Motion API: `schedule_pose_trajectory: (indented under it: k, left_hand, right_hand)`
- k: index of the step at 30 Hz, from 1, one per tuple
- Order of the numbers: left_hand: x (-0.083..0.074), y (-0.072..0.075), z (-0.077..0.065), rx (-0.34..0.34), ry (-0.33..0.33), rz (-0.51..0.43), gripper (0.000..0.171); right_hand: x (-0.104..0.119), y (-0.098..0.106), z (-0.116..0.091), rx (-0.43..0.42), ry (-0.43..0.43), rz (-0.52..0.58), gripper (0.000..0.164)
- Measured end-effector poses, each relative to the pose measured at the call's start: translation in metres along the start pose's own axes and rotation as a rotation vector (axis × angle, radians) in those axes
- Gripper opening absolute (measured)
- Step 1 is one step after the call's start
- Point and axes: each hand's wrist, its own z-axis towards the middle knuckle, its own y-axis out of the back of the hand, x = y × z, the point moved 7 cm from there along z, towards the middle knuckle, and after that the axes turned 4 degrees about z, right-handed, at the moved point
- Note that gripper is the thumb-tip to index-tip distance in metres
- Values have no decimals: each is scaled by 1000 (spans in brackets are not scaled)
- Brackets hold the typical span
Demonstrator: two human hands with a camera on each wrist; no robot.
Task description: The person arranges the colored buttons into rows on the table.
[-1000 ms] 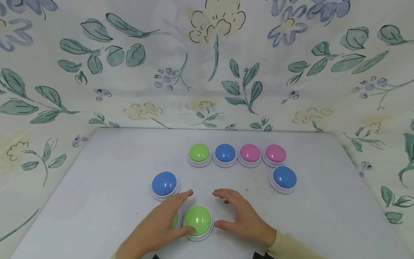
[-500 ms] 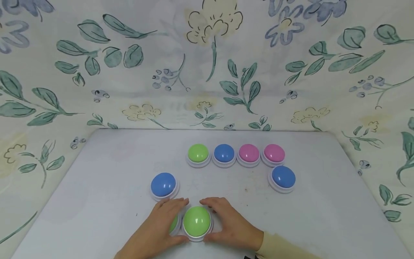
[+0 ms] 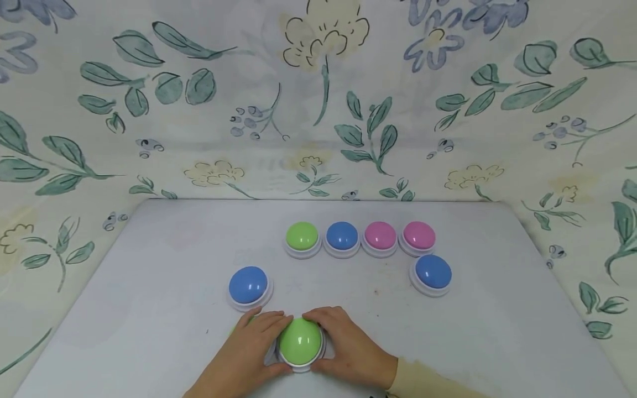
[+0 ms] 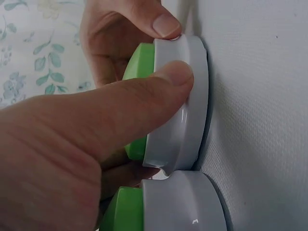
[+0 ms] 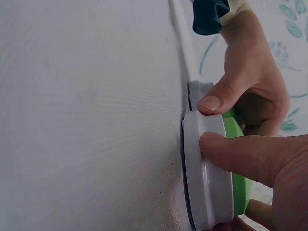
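backdrop: pale, floral print | tabletop: white, straight far edge | light: soft

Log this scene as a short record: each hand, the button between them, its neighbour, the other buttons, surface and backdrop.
Left hand: grips the front green button from its left side
Right hand: grips the same button from its right side
Neighbour: second green button, mostly hidden by the left hand in the head view
Back row, left to right: green button, blue button, two pink buttons
Outside the row: left blue button; right blue button, near the row's right end
Surface: white table
Backdrop: floral cloth
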Motion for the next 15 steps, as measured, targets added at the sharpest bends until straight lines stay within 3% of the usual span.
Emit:
schedule_pose_trajectory:
  k: [15]
  left_hand:
    - [-2,5,8,17,8,-48,77]
  right_hand:
    - [0,11,2,-16,-16,-8,71]
